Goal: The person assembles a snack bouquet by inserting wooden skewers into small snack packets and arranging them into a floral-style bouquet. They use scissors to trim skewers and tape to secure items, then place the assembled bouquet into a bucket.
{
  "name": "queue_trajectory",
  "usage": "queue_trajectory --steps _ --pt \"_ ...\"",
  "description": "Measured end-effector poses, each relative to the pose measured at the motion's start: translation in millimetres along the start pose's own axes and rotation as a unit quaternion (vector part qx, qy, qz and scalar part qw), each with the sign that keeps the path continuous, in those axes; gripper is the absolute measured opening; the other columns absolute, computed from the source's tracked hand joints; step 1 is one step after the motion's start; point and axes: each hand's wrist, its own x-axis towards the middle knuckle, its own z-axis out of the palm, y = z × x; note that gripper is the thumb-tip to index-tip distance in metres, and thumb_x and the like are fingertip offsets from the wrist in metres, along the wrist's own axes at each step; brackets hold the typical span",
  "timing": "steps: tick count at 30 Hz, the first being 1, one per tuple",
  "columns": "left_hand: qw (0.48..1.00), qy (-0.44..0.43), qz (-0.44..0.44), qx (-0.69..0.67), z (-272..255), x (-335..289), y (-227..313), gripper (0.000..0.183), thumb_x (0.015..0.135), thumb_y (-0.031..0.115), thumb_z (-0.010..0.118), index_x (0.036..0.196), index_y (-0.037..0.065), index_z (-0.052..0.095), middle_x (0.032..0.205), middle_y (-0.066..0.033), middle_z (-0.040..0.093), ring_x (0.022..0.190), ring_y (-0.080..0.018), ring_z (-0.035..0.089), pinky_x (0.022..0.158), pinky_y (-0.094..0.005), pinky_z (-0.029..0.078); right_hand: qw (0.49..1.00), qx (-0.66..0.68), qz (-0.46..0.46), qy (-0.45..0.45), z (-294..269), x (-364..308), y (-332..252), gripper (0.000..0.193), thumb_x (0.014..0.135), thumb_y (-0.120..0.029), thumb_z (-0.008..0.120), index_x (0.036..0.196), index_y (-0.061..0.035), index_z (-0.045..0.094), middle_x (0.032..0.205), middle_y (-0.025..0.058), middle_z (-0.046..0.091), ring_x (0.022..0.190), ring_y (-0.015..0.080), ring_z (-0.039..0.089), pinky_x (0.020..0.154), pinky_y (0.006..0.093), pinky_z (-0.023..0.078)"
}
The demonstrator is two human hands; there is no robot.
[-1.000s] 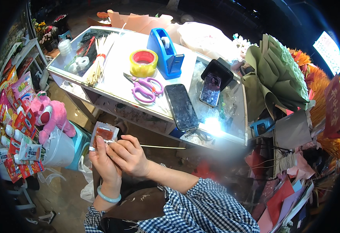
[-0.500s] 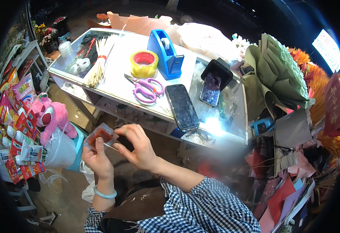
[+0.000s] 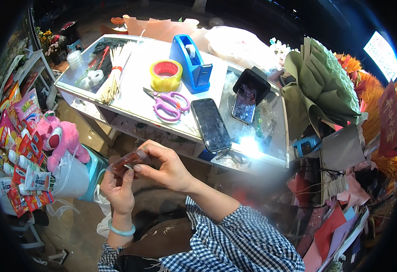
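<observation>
Between my two hands is a small clear plastic packet [image 3: 130,162] with reddish-brown contents; its exact kind does not show. My left hand [image 3: 118,190] grips its lower left side with the thumb on top, and a pale bangle circles that wrist. My right hand [image 3: 164,168] pinches the packet's right end between thumb and fingers. A short whitish piece shows between the two thumb tips, too small to name. Nearest on the table lie purple-handled scissors [image 3: 167,109] and a dark-screened phone [image 3: 211,125], both apart from my hands.
On the white-topped table [image 3: 137,97] stand a yellow tape roll [image 3: 166,75], a blue tape dispenser [image 3: 192,65], tied wooden sticks [image 3: 117,72] and a second phone [image 3: 244,104]. A pink plush toy [image 3: 64,138] and snack bags [image 3: 26,181] crowd the left; a green-wrapped bouquet [image 3: 323,81] stands right.
The packet has tilted, its right end rising, and its open-looking face is less visible. My right hand has come closer and now grips its right end; my left thumb has shifted right.
</observation>
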Motion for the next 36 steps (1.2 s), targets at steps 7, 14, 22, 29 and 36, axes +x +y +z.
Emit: queue_trajectory --steps 7,14,22,29,36 --pt "0.996 -0.036 0.029 0.07 -2 -4 8 0.018 0.088 0.012 0.064 0.098 -0.003 0.06 0.088 -0.0041 0.059 0.076 -0.0092 0.055 0.067 -0.0202 0.044 0.993 -0.066 -0.092 -0.022 -5 0 -15 0.018 0.078 -0.005 0.069 0.095 0.0004 0.064 0.09 0.0089 0.06 0.082 0.0169 0.058 0.072 0.0282 0.046" --pt "0.995 -0.025 0.072 0.064 -4 -8 7 0.021 0.093 0.016 0.058 0.103 -0.002 0.058 0.096 -0.0058 0.062 0.086 -0.0113 0.056 0.078 -0.0237 0.044 0.975 -0.128 -0.181 -0.009 -3 -7 -24 0.023 0.077 -0.002 0.066 0.1 0.0 0.066 0.09 0.0112 0.062 0.081 0.0229 0.058 0.072 0.0304 0.047" --pt "0.995 -0.056 0.084 -0.018 -1 -5 8 0.017 0.086 0.01 0.065 0.099 -0.001 0.062 0.089 -0.0078 0.064 0.078 -0.0131 0.059 0.07 -0.0227 0.046 0.966 -0.156 -0.204 0.005 0 -7 -27 0.026 0.074 -0.004 0.071 0.1 -0.0008 0.067 0.089 0.01 0.06 0.082 0.0211 0.058 0.07 0.0291 0.047" --pt "0.98 -0.105 0.104 0.133 -1 -6 20 0.011 0.088 0.007 0.063 0.091 -0.003 0.06 0.081 -0.0036 0.057 0.072 -0.0081 0.052 0.063 -0.02 0.041 0.962 -0.205 -0.178 -0.013 -4 -13 -36 0.022 0.075 -0.006 0.07 0.096 -0.003 0.065 0.087 0.0099 0.056 0.081 0.0245 0.057 0.069 0.0321 0.047" --pt "0.984 -0.098 0.072 0.127 3 -8 20 0.016 0.091 0.012 0.059 0.092 -0.004 0.06 0.077 -0.0031 0.059 0.07 -0.008 0.054 0.062 -0.02 0.042 0.957 -0.214 -0.195 0.003 -3 -14 -35 0.017 0.079 -0.005 0.068 0.095 -0.0019 0.064 0.087 0.0094 0.056 0.078 0.0228 0.058 0.066 0.0313 0.048"
